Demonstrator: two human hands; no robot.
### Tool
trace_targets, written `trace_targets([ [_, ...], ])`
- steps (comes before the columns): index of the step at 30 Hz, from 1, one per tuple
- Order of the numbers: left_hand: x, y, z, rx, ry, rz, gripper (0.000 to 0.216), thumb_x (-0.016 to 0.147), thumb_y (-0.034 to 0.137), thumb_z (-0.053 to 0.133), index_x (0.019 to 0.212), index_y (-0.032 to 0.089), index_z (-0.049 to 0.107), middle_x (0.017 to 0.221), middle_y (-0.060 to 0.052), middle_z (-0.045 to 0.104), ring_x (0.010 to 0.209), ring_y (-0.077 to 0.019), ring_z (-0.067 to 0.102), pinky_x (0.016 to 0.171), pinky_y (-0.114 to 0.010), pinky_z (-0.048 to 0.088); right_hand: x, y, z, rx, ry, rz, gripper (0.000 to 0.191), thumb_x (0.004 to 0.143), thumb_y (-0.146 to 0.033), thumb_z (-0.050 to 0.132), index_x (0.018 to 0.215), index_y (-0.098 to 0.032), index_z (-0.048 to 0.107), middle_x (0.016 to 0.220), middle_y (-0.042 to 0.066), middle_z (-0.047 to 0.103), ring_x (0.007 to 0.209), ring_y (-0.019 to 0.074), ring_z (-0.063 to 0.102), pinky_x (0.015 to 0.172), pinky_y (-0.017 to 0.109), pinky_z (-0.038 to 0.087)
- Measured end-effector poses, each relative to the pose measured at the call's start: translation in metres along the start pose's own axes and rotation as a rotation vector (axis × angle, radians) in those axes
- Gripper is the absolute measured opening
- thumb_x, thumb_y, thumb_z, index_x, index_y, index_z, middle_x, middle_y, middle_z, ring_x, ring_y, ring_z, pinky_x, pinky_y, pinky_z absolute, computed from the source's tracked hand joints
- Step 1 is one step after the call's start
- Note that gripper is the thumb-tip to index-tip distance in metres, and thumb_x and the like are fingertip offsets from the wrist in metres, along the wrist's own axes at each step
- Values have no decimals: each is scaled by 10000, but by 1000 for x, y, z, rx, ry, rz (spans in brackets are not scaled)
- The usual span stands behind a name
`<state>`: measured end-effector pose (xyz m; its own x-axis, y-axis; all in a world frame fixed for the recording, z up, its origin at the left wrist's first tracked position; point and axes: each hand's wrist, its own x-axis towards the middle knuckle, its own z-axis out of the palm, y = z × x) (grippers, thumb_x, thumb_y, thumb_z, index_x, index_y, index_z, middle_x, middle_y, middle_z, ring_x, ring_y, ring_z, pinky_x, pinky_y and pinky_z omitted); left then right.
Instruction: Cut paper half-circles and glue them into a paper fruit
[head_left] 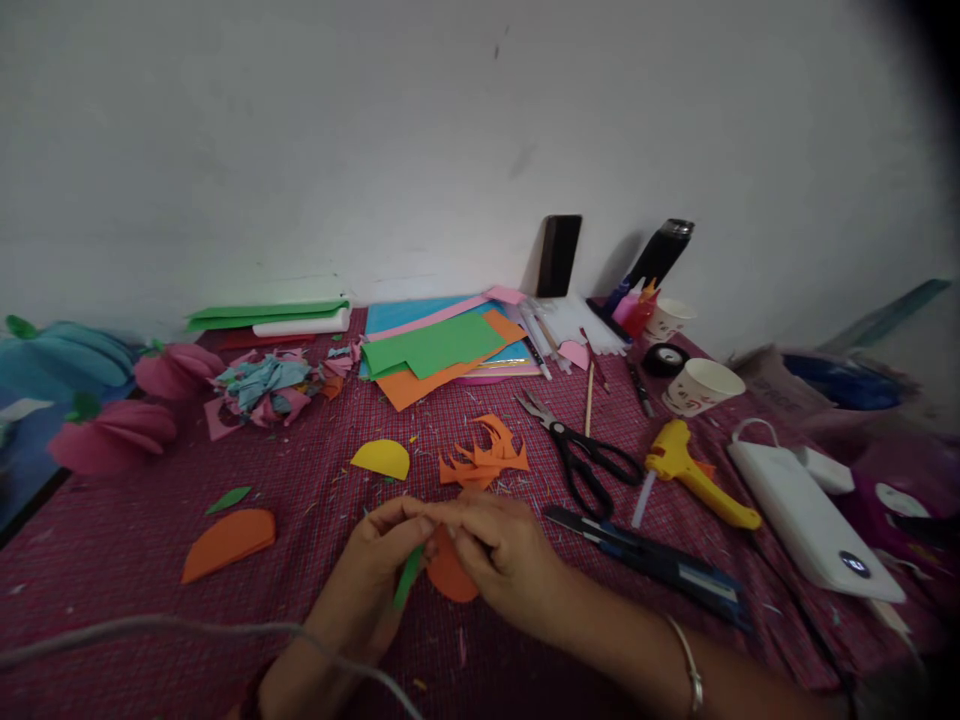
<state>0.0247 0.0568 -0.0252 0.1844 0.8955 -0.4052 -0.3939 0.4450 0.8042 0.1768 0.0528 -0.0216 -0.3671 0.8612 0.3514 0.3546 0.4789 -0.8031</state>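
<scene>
My left hand [375, 560] is closed with its fingertips pinched, and a green paper strip [407, 578] sticks out below its thumb. Against those fingertips press the bent fingers of my right hand [514, 560]; what they pinch is hidden. An orange paper piece with a rounded edge [452, 575] shows between and below the hands; I cannot tell whether it is held or lies on the cloth. Just beyond lie curled orange paper scraps [486, 458] and a yellow paper half circle [382, 458]. To the left are a stack of orange half circles [229, 543] and a green paper leaf [228, 500].
Black-handled scissors [581, 448], a utility knife [652, 562], a yellow glue gun [694, 470] and a white power bank [814, 515] lie rightward. Paper cups [703, 385] stand behind. Coloured sheets [435, 345] lie at the back, paper pumpkins [112, 435] at left. A cable [187, 625] crosses the front.
</scene>
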Motion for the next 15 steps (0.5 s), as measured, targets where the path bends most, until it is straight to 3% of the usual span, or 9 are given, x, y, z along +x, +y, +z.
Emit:
trace_targets([
  [7, 0, 0, 1, 24, 19, 49, 167, 592, 209, 761, 511, 167, 621, 506, 32, 532, 539, -88, 440, 558, -196, 382, 0, -1, 4, 261, 27, 184, 309, 860, -100, 463, 1024, -233, 689, 903, 24, 716, 805, 151, 649, 724, 285, 488],
  [11, -1, 2, 2, 80, 31, 103, 163, 598, 228, 745, 505, 174, 622, 500, 33, 523, 538, -95, 430, 546, -206, 363, 3, -3, 4, 364, 63, 333, 197, 814, -140, 506, 954, -202, 630, 663, -38, 566, 578, 118, 522, 531, 229, 408],
  [15, -2, 2, 3, 204, 84, 150, 146, 574, 234, 731, 497, 173, 624, 507, 25, 532, 551, -110, 438, 553, -220, 360, 4, -3, 4, 429, 76, 385, 56, 782, -154, 531, 793, -190, 572, 632, -52, 496, 557, 105, 465, 518, 220, 376],
])
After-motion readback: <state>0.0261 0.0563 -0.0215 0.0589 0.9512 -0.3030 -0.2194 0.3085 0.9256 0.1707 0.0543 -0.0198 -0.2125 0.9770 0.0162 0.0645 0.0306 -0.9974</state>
